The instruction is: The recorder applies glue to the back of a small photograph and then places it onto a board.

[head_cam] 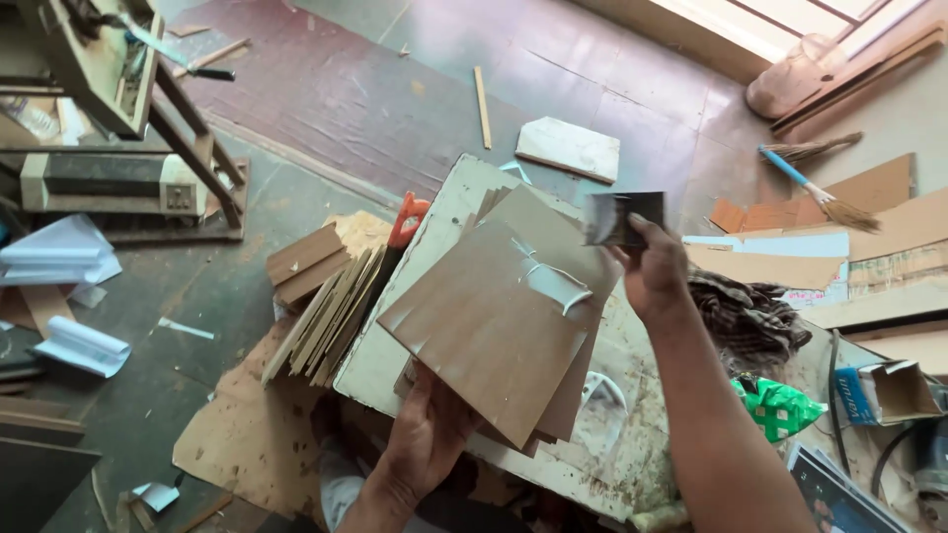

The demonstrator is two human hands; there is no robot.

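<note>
A brown plywood sheet (494, 331) lies tilted like a diamond on top of a small stack of similar sheets, one corner pointing down toward the person and the opposite corner up and away toward the far right; its long axis runs from lower left to upper right across a worn white board (444, 212) that serves as the work surface. A streak of white glue (553, 281) glistens on the upper part of the sheet. The left hand (430, 434) comes up from below, palm under the near edge of the stack, the thumb lying on top of the sheet and the other fingers hidden beneath it, so it grips the stack lightly at its lower corner. The right hand (654, 268) is raised above the far corner, forearm slanting up from the lower right, fingers closed around a dark flat scraper (622, 217) held between thumb and fingertips, its blade turned to the left, just above the sheet; whether it touches cannot be told. To the left of the white board a fanned pile of thin wood strips (331, 311) rests beside an orange-handled saw (407, 222). A chequered cloth (750, 321) lies to the right of the forearm, and a broom with a blue handle (815, 192) lies further off on the floor.
</note>
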